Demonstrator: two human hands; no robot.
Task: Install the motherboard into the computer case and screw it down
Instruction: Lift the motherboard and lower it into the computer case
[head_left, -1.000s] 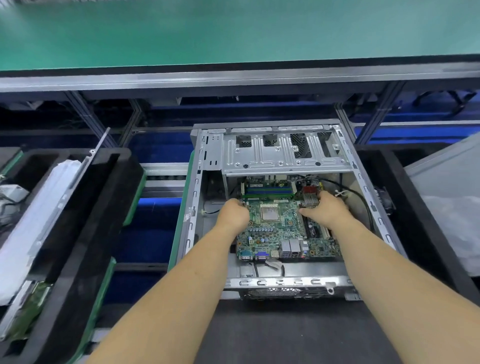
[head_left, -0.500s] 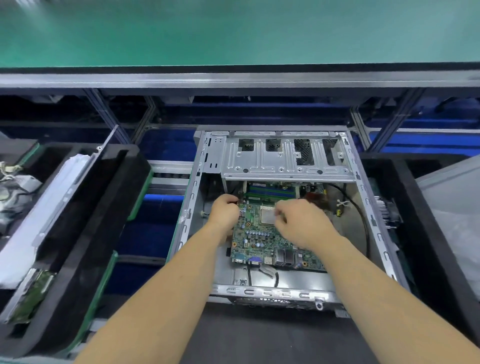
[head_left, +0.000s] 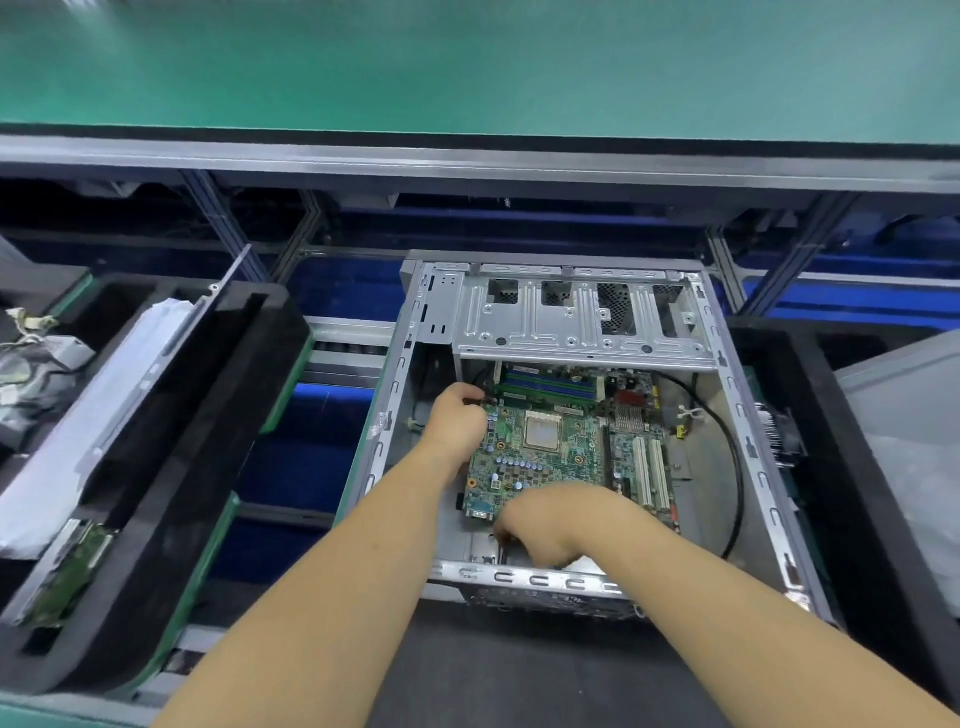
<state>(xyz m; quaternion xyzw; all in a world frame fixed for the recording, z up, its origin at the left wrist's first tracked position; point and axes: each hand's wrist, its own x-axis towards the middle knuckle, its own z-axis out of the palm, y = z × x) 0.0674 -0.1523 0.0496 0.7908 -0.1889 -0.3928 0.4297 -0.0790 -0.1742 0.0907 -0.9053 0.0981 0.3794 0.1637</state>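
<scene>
Motherboard (head_left: 561, 457) sits in the computer case (head_left: 727, 374), not yet screwed down. Your left hand (head_left: 457, 415) grips its far-left corner; right hand (head_left: 545, 525) has fingers curled at the near edge, on what I can't tell. Seat the ports and line up the standoffs before any screws.

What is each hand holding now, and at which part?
Left hand grips the motherboard at its far left corner. Right hand is at its near edge; grip unclear.

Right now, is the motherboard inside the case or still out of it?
Inside. The motherboard lies within the case walls, below the drive cage; whether it's fully seated, cannot tell.
</scene>
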